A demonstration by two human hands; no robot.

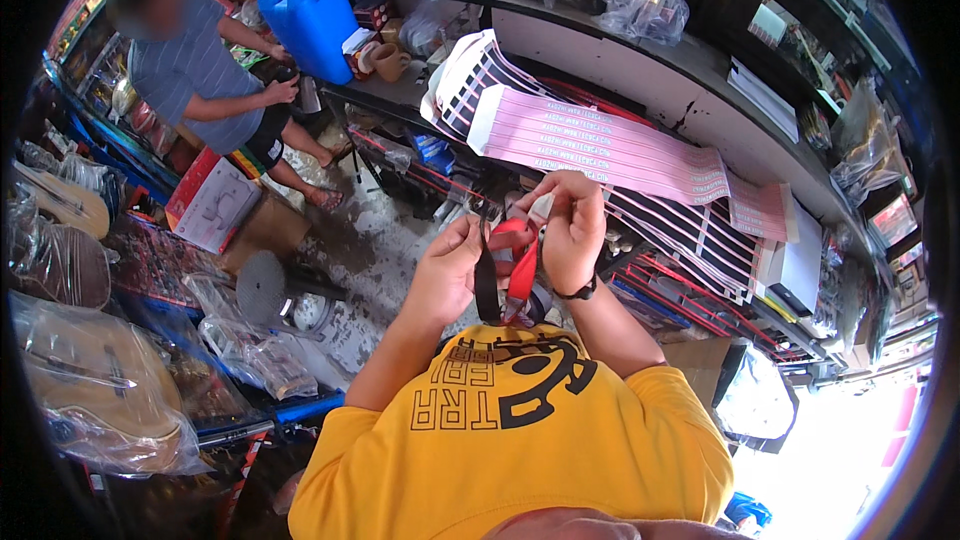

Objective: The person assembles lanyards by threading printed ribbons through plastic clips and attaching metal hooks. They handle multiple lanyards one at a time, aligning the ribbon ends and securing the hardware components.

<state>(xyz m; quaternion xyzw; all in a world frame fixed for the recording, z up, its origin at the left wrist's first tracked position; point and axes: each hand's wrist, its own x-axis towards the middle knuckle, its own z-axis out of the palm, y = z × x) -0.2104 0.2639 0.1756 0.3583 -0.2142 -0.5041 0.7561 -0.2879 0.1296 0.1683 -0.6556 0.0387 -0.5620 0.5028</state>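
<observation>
In front of my chest, both hands hold a looped ribbon (pixel 522 270) with red, black and white parts. My left hand (pixel 450 265) pinches its black strip between thumb and fingertips. My right hand (pixel 573 235), with a dark band at the wrist, is closed on the whitish end near the red part. The lower part of the ribbon hangs down against my yellow shirt. Just beyond my right hand, long pink printed strips (pixel 600 140) lie on the counter over black-and-white striped strips (pixel 680 255).
A person (pixel 195 70) stands at the far left, holding a small dark object. On the counter are a blue jerrycan (pixel 310 25) and a mug (pixel 388 62). Plastic-wrapped guitars (pixel 95 370) line the left side. A boxed item (pixel 212 202) and a round black disc (pixel 262 285) stand nearby.
</observation>
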